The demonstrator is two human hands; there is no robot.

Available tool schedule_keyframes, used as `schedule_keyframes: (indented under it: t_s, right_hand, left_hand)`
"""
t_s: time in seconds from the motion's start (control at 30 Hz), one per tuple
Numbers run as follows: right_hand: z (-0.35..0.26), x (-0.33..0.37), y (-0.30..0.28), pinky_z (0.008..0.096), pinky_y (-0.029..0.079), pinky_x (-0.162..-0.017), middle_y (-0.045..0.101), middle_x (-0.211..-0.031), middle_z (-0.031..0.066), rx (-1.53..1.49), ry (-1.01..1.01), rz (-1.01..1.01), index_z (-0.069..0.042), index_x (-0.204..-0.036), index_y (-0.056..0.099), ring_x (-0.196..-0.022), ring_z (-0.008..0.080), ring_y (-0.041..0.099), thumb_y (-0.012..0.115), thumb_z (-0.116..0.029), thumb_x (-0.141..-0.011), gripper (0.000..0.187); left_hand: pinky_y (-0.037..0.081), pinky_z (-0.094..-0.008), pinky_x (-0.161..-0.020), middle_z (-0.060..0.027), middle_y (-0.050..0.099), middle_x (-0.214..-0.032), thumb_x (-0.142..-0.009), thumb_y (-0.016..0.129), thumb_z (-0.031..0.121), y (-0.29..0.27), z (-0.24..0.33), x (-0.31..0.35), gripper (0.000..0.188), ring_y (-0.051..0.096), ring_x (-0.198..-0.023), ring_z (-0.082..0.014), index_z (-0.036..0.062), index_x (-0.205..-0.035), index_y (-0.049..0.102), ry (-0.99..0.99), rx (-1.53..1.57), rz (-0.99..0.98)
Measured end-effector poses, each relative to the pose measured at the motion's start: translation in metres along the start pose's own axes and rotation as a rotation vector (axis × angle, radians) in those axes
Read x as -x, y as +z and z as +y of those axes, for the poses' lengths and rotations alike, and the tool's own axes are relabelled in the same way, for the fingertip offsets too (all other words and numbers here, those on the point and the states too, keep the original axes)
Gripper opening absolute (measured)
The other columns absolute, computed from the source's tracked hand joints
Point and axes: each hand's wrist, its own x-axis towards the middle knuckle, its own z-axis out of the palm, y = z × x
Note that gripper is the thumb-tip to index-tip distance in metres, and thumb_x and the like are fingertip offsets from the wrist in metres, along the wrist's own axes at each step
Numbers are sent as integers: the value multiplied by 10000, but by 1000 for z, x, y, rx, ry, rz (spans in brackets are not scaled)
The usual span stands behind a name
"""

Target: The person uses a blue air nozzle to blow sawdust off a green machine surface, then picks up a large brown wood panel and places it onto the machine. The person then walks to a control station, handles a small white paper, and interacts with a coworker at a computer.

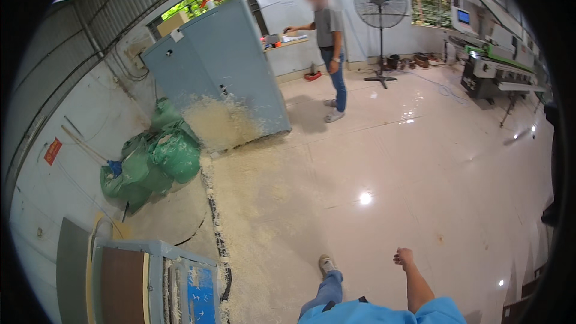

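Note:
My right hand point(404, 257) hangs over the tiled floor at the lower right, its fingers curled in and nothing seen in them. It touches nothing and is nearest to the bare tiles. My left hand is out of the picture. Below, my shoe point(326, 265) stands on the floor beside a spread of pale wood shavings point(258, 216).
A blue-grey metal cabinet point(225, 66) stands at the back left, by green sacks point(174, 155). A dusty machine point(201, 291) is at the lower left, with a black cable point(217, 234) along the floor. Further back are another person point(331, 39), a standing fan point(380, 2) and a long machine point(498, 69).

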Motion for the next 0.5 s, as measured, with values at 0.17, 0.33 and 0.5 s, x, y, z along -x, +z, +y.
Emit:
schedule_keyframes:
  t_s: [0.17, 0.33, 0.5]
  right_hand:
    - [-97, -53, 104, 380, 589, -611, 682, -850, 149, -34, 51, -120, -24, -1020, 620, -683, 246, 687, 585, -227, -956, 216]
    - [-123, -113, 184, 387, 590, -622, 690, -862, 178, 64, 93, -226, 22, -1063, 620, -719, 286, 705, 616, -210, -942, 261]
    - [-107, -238, 201, 419, 575, -655, 740, -879, 82, 938, -569, -636, -107, -947, 707, -760, 297, 728, 680, -207, -861, 135]
  left_hand:
    - [515, -578, -986, -194, 594, -1335, -1006, 583, 521, 96, 161, -12, 633, 632, -1193, -319, 57, -1426, 482, 15, -3, -298]
    - [468, -589, -1044, -224, 530, -1446, -1009, 535, 600, 165, 369, 31, 775, 585, -1278, -330, 65, -1543, 366, -43, -262, -175]
    - [452, -486, -1074, -196, 548, -1443, -970, 594, 612, 193, 555, 49, 804, 567, -1305, -314, 69, -1526, 388, 460, -172, -308]
